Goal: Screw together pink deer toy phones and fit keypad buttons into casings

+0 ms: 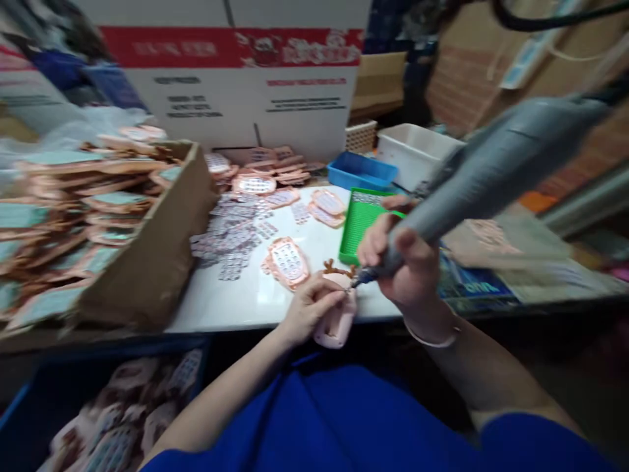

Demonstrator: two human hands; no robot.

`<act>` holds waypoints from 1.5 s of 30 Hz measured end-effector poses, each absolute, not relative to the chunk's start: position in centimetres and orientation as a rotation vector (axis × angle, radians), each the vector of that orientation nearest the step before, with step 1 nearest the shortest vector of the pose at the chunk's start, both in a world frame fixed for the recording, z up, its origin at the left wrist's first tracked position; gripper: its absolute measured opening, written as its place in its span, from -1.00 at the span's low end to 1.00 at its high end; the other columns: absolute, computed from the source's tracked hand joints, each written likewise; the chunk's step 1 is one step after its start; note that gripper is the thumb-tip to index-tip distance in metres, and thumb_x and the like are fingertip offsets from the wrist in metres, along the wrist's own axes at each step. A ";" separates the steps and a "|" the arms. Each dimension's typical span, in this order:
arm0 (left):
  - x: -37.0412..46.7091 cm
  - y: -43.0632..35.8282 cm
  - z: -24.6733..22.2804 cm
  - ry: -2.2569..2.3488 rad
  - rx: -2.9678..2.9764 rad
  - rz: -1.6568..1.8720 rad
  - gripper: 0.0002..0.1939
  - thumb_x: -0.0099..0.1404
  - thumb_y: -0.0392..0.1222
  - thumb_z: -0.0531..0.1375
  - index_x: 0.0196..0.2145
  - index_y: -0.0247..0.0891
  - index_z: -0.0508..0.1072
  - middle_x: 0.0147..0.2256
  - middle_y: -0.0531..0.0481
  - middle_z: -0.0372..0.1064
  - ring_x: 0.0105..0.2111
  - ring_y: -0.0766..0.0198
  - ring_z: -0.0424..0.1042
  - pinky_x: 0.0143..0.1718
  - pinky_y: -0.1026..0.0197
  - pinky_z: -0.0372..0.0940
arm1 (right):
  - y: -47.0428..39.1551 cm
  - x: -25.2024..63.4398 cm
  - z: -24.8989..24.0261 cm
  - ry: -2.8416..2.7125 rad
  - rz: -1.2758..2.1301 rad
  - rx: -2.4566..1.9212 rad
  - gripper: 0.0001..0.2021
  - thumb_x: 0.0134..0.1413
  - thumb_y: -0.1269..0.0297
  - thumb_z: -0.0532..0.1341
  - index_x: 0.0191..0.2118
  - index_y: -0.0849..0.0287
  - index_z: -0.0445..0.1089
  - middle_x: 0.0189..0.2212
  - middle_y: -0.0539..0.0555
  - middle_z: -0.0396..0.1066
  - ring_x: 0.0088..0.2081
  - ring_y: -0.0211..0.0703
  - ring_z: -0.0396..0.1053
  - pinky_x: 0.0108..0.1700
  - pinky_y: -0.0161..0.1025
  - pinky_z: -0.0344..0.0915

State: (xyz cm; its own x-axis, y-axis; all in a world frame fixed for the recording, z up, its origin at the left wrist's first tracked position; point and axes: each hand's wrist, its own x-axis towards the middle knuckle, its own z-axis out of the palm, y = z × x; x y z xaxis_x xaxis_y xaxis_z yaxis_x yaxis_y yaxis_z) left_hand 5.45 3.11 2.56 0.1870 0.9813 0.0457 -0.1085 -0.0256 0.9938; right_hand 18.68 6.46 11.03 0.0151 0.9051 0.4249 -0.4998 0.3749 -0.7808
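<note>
At the table's near edge, my left hand [312, 307] is closed on a pale pink plastic casing [339, 324] with brown antler shapes at its top. My right hand [407, 262] wraps round a grey powered screwdriver [462, 177], which slants down from the upper right. The tool's dark tip [361, 278] meets the casing near my left fingertips. Whether a screw sits under the tip is too small to tell. Just behind my left hand lies an orange-pink keypad piece [288, 262] with white buttons.
A green tray [356, 229] holds small parts. Beyond it are a blue bin [362, 172] and a white bin [415, 154]. Keypad sheets [230, 229] lie left of centre, beside a cardboard box [181, 242] of casings. A lower blue crate [29, 400] holds more pieces.
</note>
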 end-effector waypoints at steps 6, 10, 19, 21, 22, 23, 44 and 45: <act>5.1 3.3 3.0 0.838 1.177 1.170 -0.79 0.06 -0.03 0.37 -0.40 -0.22 0.62 -0.30 -0.08 0.44 -0.19 0.13 0.37 -0.06 0.13 0.22 | 6.7 18.4 11.0 -1.103 1.231 -0.417 -0.67 -0.14 0.10 0.42 -0.25 0.08 0.39 -0.66 -0.17 0.24 -0.70 -0.39 0.18 -0.64 -0.38 0.21; 5.0 3.2 2.7 0.863 1.135 1.175 -0.81 0.03 -0.06 0.38 -0.53 -0.23 0.59 -0.44 -0.02 0.33 -0.28 0.18 0.29 -0.10 0.14 0.18 | 6.4 18.2 10.9 -1.142 1.233 -0.420 -0.68 -0.13 0.11 0.41 -0.24 0.07 0.40 -0.67 -0.17 0.25 -0.71 -0.38 0.17 -0.64 -0.38 0.20; 5.1 3.0 2.8 0.753 0.870 1.111 -0.56 -0.11 0.15 0.44 -0.49 -0.30 0.55 -0.44 -0.01 0.39 -0.40 0.28 0.33 -0.22 0.18 0.24 | 6.5 18.0 11.8 -1.072 1.209 -0.358 -0.66 -0.20 0.11 0.45 -0.28 0.10 0.42 -0.68 -0.18 0.26 -0.72 -0.39 0.17 -0.65 -0.39 0.24; 5.3 2.9 2.9 0.743 0.806 1.104 -0.54 -0.16 0.15 0.46 -0.51 -0.32 0.53 -0.46 0.00 0.38 -0.43 0.33 0.32 -0.27 0.23 0.23 | 6.4 17.9 11.8 -1.077 1.185 -0.348 -0.66 -0.20 0.12 0.45 -0.29 0.10 0.42 -0.68 -0.18 0.26 -0.72 -0.39 0.17 -0.66 -0.39 0.24; 5.4 2.9 3.0 0.743 0.777 1.101 -0.53 -0.18 0.14 0.47 -0.53 -0.32 0.52 -0.47 0.01 0.38 -0.45 0.35 0.32 -0.30 0.25 0.22 | 6.4 17.9 11.8 -1.082 1.172 -0.343 -0.66 -0.20 0.11 0.45 -0.29 0.09 0.42 -0.69 -0.18 0.26 -0.72 -0.39 0.17 -0.66 -0.39 0.24; 5.5 2.9 3.0 0.744 0.749 1.097 -0.52 -0.21 0.14 0.48 -0.54 -0.33 0.51 -0.48 0.01 0.39 -0.47 0.36 0.31 -0.33 0.27 0.22 | 6.4 17.8 11.8 -1.086 1.161 -0.335 -0.67 -0.19 0.11 0.45 -0.28 0.09 0.42 -0.69 -0.18 0.26 -0.72 -0.39 0.17 -0.66 -0.39 0.24; 5.8 1.6 3.3 0.955 1.028 1.059 -0.22 0.15 -0.21 0.32 0.27 -0.18 0.10 0.14 -0.13 0.30 0.17 0.06 0.25 0.19 0.06 0.14 | 6.6 18.4 10.0 -1.225 1.010 -0.465 -0.66 -0.05 -0.02 0.34 -0.20 -0.04 0.30 -0.64 -0.19 0.23 -0.66 -0.32 0.22 -0.60 -0.30 0.23; 5.9 1.5 3.3 0.965 1.075 1.060 -0.23 0.17 -0.20 0.30 0.27 -0.18 0.08 0.16 -0.15 0.27 0.19 0.05 0.22 0.21 0.04 0.11 | 6.4 18.4 9.8 -1.246 1.005 -0.534 -0.65 -0.07 -0.08 0.34 -0.24 -0.04 0.29 -0.64 -0.18 0.22 -0.63 -0.29 0.26 -0.57 -0.28 0.26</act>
State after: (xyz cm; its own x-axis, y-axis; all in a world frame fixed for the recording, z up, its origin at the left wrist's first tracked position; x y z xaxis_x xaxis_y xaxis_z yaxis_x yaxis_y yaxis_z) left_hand 5.92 1.51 3.26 0.2198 0.9711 -0.0928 -0.1829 0.1345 0.9739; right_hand 18.42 6.42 9.84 -0.0051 0.8523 0.5231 -0.3306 0.4923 -0.8052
